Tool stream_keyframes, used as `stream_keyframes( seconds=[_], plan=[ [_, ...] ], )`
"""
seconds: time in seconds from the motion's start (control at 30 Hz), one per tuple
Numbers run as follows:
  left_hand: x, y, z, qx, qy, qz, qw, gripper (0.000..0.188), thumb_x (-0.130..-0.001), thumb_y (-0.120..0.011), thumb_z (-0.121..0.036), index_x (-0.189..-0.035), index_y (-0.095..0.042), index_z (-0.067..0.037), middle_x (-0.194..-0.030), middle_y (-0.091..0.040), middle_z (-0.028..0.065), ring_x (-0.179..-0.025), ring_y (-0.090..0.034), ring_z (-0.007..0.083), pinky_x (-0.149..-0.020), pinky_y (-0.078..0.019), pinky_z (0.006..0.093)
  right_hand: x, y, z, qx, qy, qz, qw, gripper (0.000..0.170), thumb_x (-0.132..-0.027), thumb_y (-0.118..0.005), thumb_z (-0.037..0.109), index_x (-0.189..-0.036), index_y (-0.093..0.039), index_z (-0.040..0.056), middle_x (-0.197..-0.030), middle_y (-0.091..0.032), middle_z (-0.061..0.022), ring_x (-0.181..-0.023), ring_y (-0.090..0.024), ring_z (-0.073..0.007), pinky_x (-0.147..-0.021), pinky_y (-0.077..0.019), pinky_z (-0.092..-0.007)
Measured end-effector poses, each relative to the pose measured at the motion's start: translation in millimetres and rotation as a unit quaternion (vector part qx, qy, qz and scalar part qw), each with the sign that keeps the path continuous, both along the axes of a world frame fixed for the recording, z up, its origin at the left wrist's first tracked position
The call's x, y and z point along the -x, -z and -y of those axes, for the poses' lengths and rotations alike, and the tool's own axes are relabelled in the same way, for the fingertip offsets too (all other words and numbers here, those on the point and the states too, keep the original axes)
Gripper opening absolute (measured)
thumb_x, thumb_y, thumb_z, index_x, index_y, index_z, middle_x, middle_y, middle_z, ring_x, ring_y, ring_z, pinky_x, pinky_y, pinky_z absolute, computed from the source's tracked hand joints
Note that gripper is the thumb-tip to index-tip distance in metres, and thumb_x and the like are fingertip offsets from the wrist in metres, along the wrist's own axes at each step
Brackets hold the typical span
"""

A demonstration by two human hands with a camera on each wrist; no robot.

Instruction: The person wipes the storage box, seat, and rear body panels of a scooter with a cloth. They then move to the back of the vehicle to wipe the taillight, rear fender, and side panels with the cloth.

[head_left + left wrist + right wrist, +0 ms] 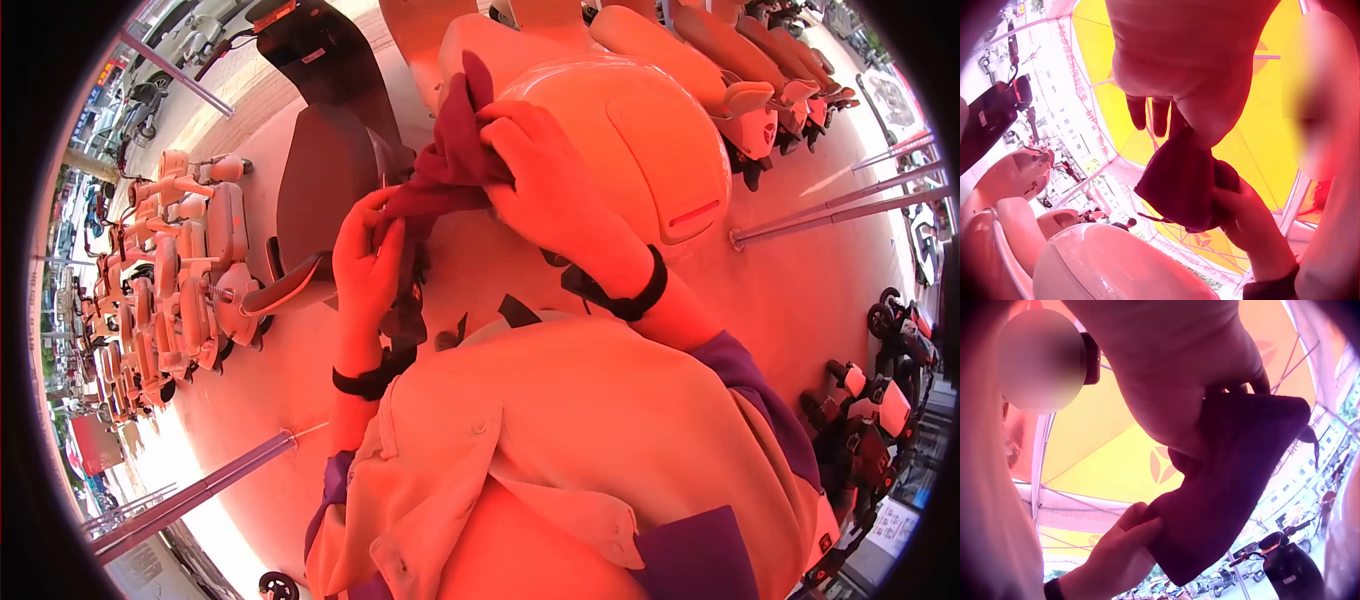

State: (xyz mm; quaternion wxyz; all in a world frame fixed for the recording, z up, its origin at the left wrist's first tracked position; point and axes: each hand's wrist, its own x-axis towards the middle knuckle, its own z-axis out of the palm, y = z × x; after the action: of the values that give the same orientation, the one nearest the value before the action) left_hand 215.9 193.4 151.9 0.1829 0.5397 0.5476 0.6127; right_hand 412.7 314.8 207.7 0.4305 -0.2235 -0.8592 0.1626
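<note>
A dark, bunched cloth is stretched between both hands in the head view, with one end sticking up. My left hand pinches its lower left end between thumb and fingers. Higher up on the right, my right hand grips the cloth with curled fingers. In the left wrist view the cloth hangs below the palm in a rounded fold, a thin cord or strip at its edge. From the right wrist the cloth looks long and bent, the left hand pinching its lower end.
Right beside the hands stand a scooter with a dark seat and a large glossy rounded scooter body. Rows of parked scooters line the left. Metal poles cross the edges. Overhead spreads a yellow canopy.
</note>
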Motion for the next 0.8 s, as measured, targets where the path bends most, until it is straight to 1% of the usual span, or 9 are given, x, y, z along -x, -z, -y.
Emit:
stream_keyframes(
  seconds=[0.03,0.13,0.2,0.27,0.37,0.47,0.53,0.63,0.8],
  plan=[
    [-17.0,-17.7,-17.9,-0.07,-0.009,-0.177,0.982,0.016,-0.083,-0.068,0.001,-0.085,-0.052,-0.001,-0.117,-0.067,0.012,-0.113,-0.061,0.0278,-0.095,-0.0477,0.0386,-26.4,-11.4,-7.3,-0.043,0.026,0.008,0.999,0.031,-0.073,-0.067,0.0,-0.101,-0.056,0.0056,-0.117,-0.056,-0.012,-0.103,-0.054,-0.0366,-0.088,-0.0469,-0.0441],
    [-73.3,-38.8,-61.0,-0.163,0.046,-0.42,0.892,0.021,-0.073,-0.068,0.004,-0.079,-0.049,-0.001,-0.121,-0.066,0.0138,-0.119,-0.058,0.0357,-0.099,-0.0473,0.0457,-98.3,-20.0,-18.9,-0.095,0.128,0.08,0.984,0.033,-0.075,-0.071,0.007,-0.104,-0.057,0.0043,-0.12,-0.056,-0.0129,-0.106,-0.054,-0.0361,-0.089,-0.0466,-0.0436],
    [-120.0,-27.7,-81.8,-0.142,0.117,-0.419,0.889,0.02,-0.068,-0.068,0.003,-0.079,-0.051,0.0,-0.122,-0.065,0.0126,-0.12,-0.057,0.0341,-0.102,-0.0468,0.0476,-142.6,-11.0,-22.4,-0.07,0.132,0.123,0.981,0.038,-0.075,-0.075,0.013,-0.108,-0.057,0.003,-0.123,-0.056,-0.0139,-0.111,-0.053,-0.0363,-0.093,-0.0459,-0.0439],
    [-155.9,-5.8,-87.8,-0.103,0.192,-0.378,0.9,0.025,-0.07,-0.066,0.004,-0.093,-0.056,0.0,-0.13,-0.06,0.0147,-0.125,-0.055,0.0333,-0.105,-0.0448,0.046,-169.4,-1.0,-17.7,-0.001,0.134,0.15,0.98,0.047,-0.075,-0.078,0.018,-0.113,-0.056,0.002,-0.124,-0.056,-0.0145,-0.115,-0.053,-0.036,-0.096,-0.0443,-0.0446],
    [-190.3,8.0,-90.4,-0.077,0.171,-0.305,0.934,0.04,-0.072,-0.065,0.004,-0.111,-0.055,0.002,-0.135,-0.056,0.0185,-0.127,-0.052,0.0355,-0.107,-0.0426,0.0467,-187.4,12.1,-20.0,0.184,0.133,0.143,0.963,0.061,-0.078,-0.078,0.023,-0.13,-0.053,0.0024,-0.133,-0.054,-0.0155,-0.125,-0.049,-0.0359,-0.105,-0.0383,-0.0467],
    [-194.5,7.5,-102.8,-0.054,0.124,-0.309,0.941,0.049,-0.074,-0.063,0.003,-0.122,-0.053,0.003,-0.136,-0.054,0.0201,-0.128,-0.05,0.0367,-0.109,-0.0408,0.0467,-172.4,50.5,-49.0,-0.021,0.131,0.143,0.981,0.057,-0.081,-0.073,0.025,-0.13,-0.054,0.0027,-0.138,-0.05,-0.0168,-0.132,-0.046,-0.0341,-0.108,-0.0361,-0.05],
    [-187.1,-0.2,-116.2,-0.019,0.113,-0.358,0.927,0.052,-0.075,-0.062,0.002,-0.126,-0.053,0.003,-0.136,-0.054,0.0202,-0.129,-0.05,0.037,-0.109,-0.0399,0.0465,-163.2,48.3,-59.2,-0.021,0.149,0.177,0.973,0.06,-0.083,-0.07,0.027,-0.135,-0.053,0.0039,-0.144,-0.046,-0.0172,-0.137,-0.041,-0.0351,-0.111,-0.0326,-0.0519],
    [-182.1,-6.5,-130.7,0.004,0.112,-0.326,0.939,0.052,-0.075,-0.061,0.001,-0.127,-0.054,0.003,-0.137,-0.054,0.0201,-0.129,-0.05,0.0375,-0.11,-0.0391,0.0457,-162.1,46.3,-63.6,0.002,0.15,0.184,0.971,0.062,-0.083,-0.07,0.028,-0.137,-0.053,0.0043,-0.147,-0.044,-0.0171,-0.139,-0.039,-0.0362,-0.113,-0.0315,-0.0515],
    [-198.8,9.4,-104.5,-0.043,0.108,-0.382,0.917,0.053,-0.072,-0.062,0.0,-0.124,-0.058,0.001,-0.138,-0.054,0.0181,-0.132,-0.048,0.0352,-0.111,-0.0383,0.0482,-186.0,46.6,-46.9,0.021,0.104,0.202,0.974,0.062,-0.082,-0.069,0.026,-0.138,-0.052,0.0048,-0.149,-0.042,-0.0169,-0.14,-0.036,-0.0378,-0.114,-0.0306,-0.0516]
  ],
)
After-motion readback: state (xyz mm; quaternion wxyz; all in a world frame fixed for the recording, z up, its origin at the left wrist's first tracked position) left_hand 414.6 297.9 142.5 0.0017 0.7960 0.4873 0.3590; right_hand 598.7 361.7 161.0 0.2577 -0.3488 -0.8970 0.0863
